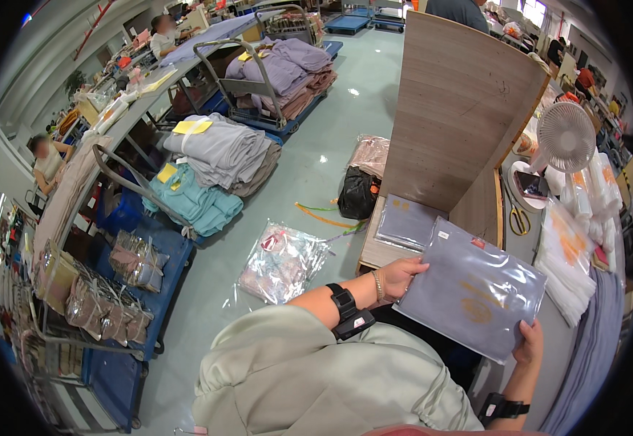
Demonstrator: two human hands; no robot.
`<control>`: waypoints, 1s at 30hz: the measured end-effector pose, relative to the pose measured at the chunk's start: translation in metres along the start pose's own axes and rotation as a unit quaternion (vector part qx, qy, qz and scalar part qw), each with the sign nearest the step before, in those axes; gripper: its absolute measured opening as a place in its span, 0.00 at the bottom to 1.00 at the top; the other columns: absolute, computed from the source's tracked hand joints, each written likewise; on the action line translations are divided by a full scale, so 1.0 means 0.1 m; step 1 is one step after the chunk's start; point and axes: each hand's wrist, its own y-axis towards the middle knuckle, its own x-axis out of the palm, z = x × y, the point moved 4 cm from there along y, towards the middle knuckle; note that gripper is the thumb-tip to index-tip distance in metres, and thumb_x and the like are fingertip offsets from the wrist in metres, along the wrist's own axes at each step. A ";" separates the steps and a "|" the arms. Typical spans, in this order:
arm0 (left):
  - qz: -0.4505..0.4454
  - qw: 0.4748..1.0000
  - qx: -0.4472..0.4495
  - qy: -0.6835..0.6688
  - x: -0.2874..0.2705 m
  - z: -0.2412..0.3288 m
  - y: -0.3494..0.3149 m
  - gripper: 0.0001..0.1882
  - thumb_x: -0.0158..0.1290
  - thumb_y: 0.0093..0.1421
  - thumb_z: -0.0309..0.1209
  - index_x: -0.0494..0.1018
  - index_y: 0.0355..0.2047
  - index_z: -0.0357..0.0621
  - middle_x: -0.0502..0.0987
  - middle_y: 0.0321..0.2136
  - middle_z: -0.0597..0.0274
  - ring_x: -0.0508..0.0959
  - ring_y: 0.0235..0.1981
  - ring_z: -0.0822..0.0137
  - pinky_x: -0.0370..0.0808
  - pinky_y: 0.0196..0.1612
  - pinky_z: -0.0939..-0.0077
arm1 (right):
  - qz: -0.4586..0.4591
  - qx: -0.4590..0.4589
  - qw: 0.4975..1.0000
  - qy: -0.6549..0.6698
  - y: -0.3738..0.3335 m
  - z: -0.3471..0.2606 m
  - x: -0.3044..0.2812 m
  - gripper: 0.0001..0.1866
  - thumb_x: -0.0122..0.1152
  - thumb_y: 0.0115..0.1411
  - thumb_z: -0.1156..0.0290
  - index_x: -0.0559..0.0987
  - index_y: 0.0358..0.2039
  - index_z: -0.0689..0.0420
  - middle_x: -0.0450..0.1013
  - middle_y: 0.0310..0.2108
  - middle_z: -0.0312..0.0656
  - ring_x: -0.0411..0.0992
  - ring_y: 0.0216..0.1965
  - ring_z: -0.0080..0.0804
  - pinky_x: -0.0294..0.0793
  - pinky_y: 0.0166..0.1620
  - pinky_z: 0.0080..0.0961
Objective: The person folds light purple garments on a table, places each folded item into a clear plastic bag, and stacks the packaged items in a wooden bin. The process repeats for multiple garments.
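Between my two hands I hold a flat, glossy plastic-wrapped garment (469, 280), grey-violet with a gold print and a small red label at its top edge. My left hand (402, 276) pinches its left edge, thumb on top. At its lower right corner my right hand (529, 343) is closed on the edge, the fingers partly hidden beneath. Just beyond my left hand, similar wrapped garments (407, 221) lie stacked on a wooden shelf (376, 254), partly covered by the one I hold.
A wooden partition (462, 102) rises ahead. On the right table are a white fan (566, 136), scissors (518, 219), a phone (531, 184), clear plastic bags (565, 254) and folded grey-violet cloth (593, 349). Loaded blue trolleys (175, 272) stand left. A wrapped bundle (284, 261) and black bag (359, 193) lie on the floor.
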 end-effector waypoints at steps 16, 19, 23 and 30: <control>-0.119 0.990 0.051 -0.055 -0.42 0.32 -0.40 0.30 0.42 0.67 0.47 0.55 0.65 0.46 0.62 0.62 0.53 0.61 0.64 0.53 0.55 0.65 0.49 | -0.058 -0.019 0.997 -0.036 -0.12 -0.11 0.70 0.21 0.58 0.61 0.66 0.72 0.50 0.65 0.74 0.45 0.42 0.72 0.46 0.30 0.71 0.49 0.29; -0.124 0.989 0.054 -0.058 -0.44 0.33 -0.40 0.30 0.43 0.66 0.46 0.55 0.65 0.46 0.61 0.63 0.53 0.61 0.64 0.53 0.54 0.65 0.49 | -0.065 -0.031 0.996 -0.049 -0.16 -0.14 0.77 0.19 0.58 0.61 0.65 0.74 0.49 0.64 0.74 0.43 0.40 0.72 0.43 0.28 0.71 0.47 0.27; -0.120 0.990 0.070 -0.031 -0.46 0.34 -0.40 0.31 0.44 0.66 0.46 0.55 0.65 0.46 0.61 0.63 0.53 0.60 0.64 0.52 0.54 0.65 0.48 | -0.066 -0.036 0.995 -0.066 -0.21 -0.13 0.77 0.17 0.58 0.62 0.65 0.76 0.45 0.64 0.75 0.38 0.37 0.71 0.39 0.24 0.70 0.42 0.24; -0.129 0.988 0.073 -0.036 -0.45 0.34 -0.39 0.31 0.41 0.67 0.47 0.55 0.65 0.45 0.61 0.63 0.53 0.60 0.64 0.52 0.55 0.65 0.49 | -0.056 -0.042 0.995 -0.071 -0.27 -0.13 0.87 0.14 0.56 0.63 0.65 0.77 0.41 0.64 0.73 0.31 0.31 0.67 0.32 0.19 0.67 0.37 0.21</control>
